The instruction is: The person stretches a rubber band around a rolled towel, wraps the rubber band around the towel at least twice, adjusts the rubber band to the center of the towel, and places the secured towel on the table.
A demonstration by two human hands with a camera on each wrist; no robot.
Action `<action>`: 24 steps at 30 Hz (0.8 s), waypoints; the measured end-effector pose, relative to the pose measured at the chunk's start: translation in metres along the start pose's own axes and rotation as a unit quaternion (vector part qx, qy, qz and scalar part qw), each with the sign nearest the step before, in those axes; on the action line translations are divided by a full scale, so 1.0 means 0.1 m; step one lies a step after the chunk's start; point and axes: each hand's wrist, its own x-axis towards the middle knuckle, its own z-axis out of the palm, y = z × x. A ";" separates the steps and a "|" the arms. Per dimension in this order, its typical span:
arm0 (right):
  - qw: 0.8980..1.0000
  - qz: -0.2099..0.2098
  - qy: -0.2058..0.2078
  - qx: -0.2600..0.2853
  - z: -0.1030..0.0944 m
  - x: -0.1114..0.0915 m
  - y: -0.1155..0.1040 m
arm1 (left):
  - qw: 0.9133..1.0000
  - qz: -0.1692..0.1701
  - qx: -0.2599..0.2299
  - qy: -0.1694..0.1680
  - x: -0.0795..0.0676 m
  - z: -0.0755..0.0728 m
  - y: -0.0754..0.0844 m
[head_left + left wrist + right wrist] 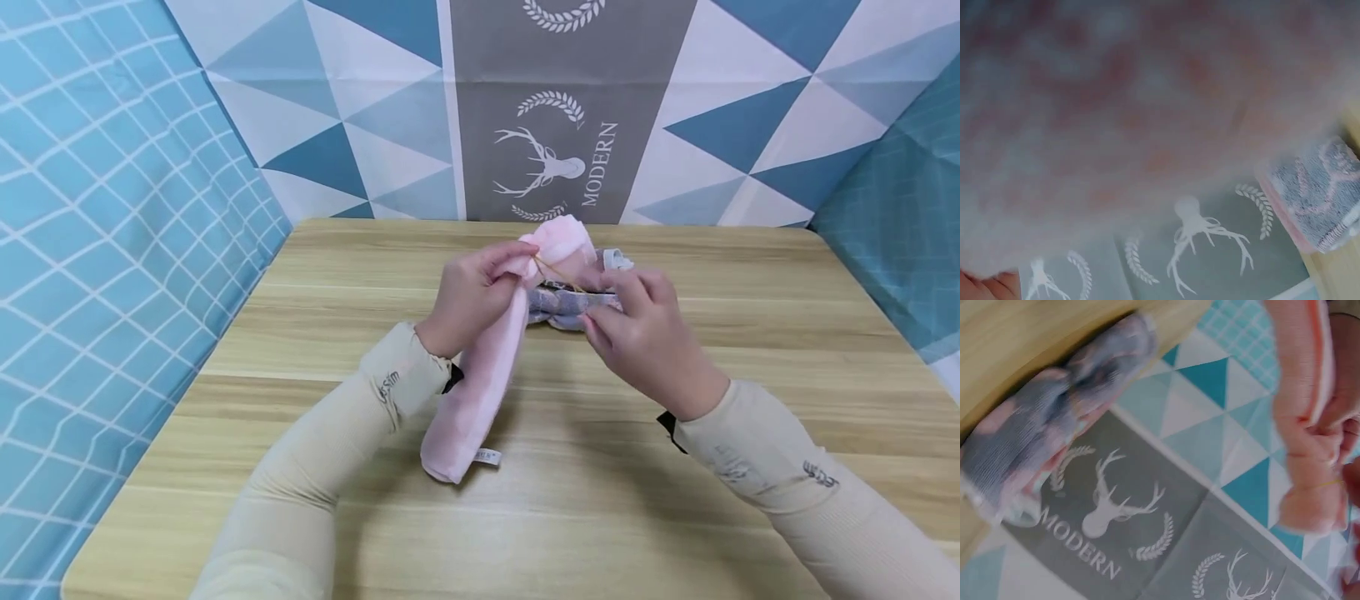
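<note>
My left hand [468,300] pinches a long, rolled pink towel [480,392] near its upper end, off to the left of the table's middle. The roll hangs down past that wrist, and a small white tag shows at its lower end. A thin yellow rubber band [555,271] stretches from the gathered part of the towel toward my right hand [648,337], whose fingers pinch it. Behind the hands lies a grey and pink patterned towel [1035,431], drawn in at its middle. A blurred surface fills most of the left wrist view.
The wooden table [375,517] reaches back to a patterned cloth wall [390,108] with deer prints. Blue checked cloth [112,250] borders the left side, and teal cloth [900,217] the right.
</note>
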 end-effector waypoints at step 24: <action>0.993 0.030 0.117 -0.011 -0.25 -0.04 0.04 | 0.999 0.003 -0.015 -0.037 -0.03 -0.05 0.08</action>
